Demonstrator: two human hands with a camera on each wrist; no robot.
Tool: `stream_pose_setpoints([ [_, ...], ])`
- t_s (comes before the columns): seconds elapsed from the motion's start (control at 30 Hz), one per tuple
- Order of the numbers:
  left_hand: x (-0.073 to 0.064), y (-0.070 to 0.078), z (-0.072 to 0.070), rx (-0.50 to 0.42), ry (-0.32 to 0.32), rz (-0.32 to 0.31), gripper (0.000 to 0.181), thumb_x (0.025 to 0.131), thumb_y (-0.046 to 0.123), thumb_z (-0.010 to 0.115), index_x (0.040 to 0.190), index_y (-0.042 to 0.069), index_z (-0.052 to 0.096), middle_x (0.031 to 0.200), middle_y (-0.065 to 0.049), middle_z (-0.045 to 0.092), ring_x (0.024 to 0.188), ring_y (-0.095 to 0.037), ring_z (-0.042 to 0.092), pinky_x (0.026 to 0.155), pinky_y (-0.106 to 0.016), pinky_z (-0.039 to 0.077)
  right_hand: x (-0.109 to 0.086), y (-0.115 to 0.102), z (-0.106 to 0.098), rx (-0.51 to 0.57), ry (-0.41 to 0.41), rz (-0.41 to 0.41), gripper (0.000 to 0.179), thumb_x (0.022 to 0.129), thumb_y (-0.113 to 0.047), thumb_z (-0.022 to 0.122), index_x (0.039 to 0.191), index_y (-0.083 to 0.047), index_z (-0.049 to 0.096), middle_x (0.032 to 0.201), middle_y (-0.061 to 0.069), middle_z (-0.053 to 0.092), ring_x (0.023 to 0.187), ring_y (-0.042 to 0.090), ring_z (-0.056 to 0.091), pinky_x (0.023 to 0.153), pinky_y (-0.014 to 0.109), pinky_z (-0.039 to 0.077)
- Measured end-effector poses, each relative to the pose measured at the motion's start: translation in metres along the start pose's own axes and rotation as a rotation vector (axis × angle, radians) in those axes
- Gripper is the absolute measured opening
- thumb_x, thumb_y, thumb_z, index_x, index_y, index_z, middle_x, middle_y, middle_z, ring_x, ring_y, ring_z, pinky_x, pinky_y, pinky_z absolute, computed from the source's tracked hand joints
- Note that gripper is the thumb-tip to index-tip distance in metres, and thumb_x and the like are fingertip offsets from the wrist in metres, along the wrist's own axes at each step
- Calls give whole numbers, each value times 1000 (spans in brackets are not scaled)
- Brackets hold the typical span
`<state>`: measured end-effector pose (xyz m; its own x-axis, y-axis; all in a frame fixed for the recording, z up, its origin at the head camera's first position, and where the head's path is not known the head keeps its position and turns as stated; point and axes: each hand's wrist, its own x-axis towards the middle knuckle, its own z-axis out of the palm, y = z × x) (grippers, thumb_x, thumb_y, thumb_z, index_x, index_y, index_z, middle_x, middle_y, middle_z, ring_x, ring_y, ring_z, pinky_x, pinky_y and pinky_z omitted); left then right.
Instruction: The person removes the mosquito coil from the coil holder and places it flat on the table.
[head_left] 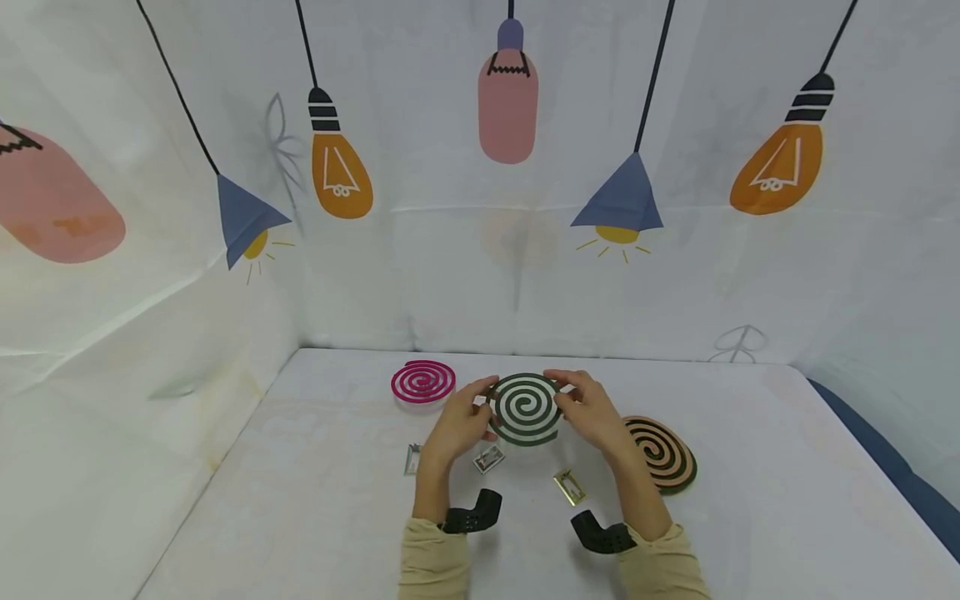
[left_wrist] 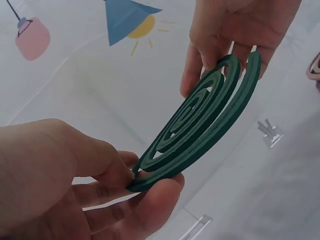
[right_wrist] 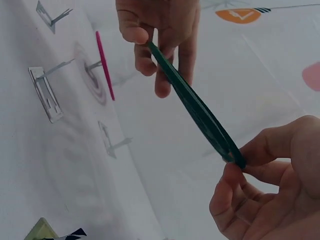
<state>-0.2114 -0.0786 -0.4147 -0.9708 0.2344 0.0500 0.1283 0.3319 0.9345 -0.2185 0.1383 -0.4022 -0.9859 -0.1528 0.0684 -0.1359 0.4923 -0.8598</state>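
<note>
Green spiral (head_left: 527,408) pinched between left hand (head_left: 459,423) and right hand (head_left: 595,411)

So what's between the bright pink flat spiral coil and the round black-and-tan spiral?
The head view shows the left hand, a dark green flat spiral coil held in both hands, and the right hand between them.

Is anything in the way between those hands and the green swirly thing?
Nothing visible: the left hand and right hand pinch the green spiral by its edge. The pink spiral is off to the left; the gold metal piece sits on the table.
</note>
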Motion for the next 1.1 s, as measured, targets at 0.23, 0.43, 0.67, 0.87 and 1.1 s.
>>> stream_pose_setpoints([
  [0.23,1,3,5,6,-4,46,45,95,5,47,139,13,44,125,-18,56,61,-12,65,62,-27,55,-3,0,-11,-4,-1,-5,41,90,-3,45,130,-8,55,113,15,52,76,16,55,64,23,46],
  [0.43,2,6,10,1,-5,44,44,96,8,46,139,16,43,127,-15,56,62,-12,67,63,-25,54,-6,1,-17,0,-4,19,42,91,-4,45,131,-9,54,115,15,50,76,18,54,65,24,44],
  [0.67,3,7,15,6,-12,43,42,96,7,46,138,12,45,127,-18,55,63,-14,67,63,-29,55,-6,5,-23,-20,-9,-60,41,90,0,48,130,-4,54,112,19,51,69,17,53,59,22,44],
  [0.87,4,9,20,-23,-18,50,42,96,7,48,138,12,45,125,-18,54,66,-14,67,67,-42,56,-7,6,-29,-47,4,-53,43,90,-1,47,133,-3,50,113,19,52,73,18,55,61,22,45],
  [1.1,5,11,25,-36,-29,48,44,96,10,49,139,12,44,125,-16,54,65,-11,66,68,-43,56,-7,10,-35,-58,-3,-46,41,91,-2,48,132,-3,50,112,19,52,77,16,57,65,24,48],
])
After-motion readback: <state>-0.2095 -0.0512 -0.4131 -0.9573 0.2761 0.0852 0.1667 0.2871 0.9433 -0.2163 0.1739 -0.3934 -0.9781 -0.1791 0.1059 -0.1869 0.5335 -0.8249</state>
